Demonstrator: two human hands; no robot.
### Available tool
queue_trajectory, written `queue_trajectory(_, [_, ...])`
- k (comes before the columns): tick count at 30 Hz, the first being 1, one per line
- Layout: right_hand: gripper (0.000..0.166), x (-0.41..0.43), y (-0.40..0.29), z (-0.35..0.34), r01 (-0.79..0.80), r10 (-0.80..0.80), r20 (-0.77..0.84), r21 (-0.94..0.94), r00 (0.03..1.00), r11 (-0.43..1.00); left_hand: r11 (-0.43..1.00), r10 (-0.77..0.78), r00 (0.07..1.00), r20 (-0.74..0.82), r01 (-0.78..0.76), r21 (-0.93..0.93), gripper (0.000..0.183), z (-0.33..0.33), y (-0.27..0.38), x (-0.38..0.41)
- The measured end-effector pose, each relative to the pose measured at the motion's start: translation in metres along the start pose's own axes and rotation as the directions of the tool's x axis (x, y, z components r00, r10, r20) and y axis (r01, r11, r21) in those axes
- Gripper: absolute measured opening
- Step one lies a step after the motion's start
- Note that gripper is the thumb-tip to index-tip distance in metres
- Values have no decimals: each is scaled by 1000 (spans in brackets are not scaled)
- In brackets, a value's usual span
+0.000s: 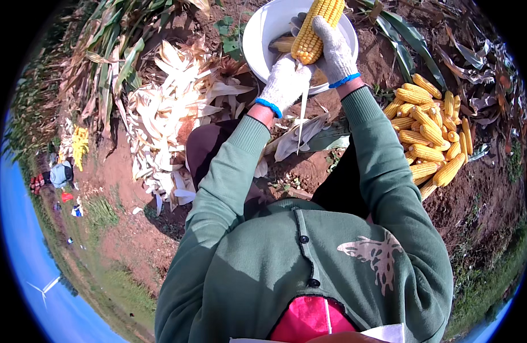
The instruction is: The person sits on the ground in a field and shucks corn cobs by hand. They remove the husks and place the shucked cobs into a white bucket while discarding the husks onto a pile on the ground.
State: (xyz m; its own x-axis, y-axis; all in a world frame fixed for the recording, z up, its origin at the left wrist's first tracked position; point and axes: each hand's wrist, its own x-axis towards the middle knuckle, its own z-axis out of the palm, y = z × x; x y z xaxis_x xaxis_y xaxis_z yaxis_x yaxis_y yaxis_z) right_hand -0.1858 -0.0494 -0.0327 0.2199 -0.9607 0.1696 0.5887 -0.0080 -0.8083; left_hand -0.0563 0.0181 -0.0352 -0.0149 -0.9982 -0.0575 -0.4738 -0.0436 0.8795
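My right hand [337, 53], in a pale knitted glove with a blue cuff, grips a husked yellow corn cob [318, 30] over a white plastic bucket [257, 45]. At the cob's lower end is my left hand [287, 81], gloved the same way, its fingers closed around the stem end. A thin strip of husk [303, 118] hangs down from between the hands. Inside the bucket lie another cob [283, 44], partly in husk, and something dark grey that I cannot make out.
Peeled husks [160, 115] form a heap on the left; husked cobs [430, 128] are piled on the right. Corn stalks [113, 51] lie at the upper left. Farther left, a person [61, 173] is near another yellow pile [80, 143]. Loose husk [293, 139] lies before my legs.
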Motion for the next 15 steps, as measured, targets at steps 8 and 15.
queue_trajectory(8, [48,-21,8,31,-254,273,59,-216,960,943,994,19,948,-318,15,105,38,11,2,1])
queue_trajectory(15, [46,-22,10,24,-333,328,-59,-206,943,920,943,-73,993,90,39,330,43,-13,-5,-5])
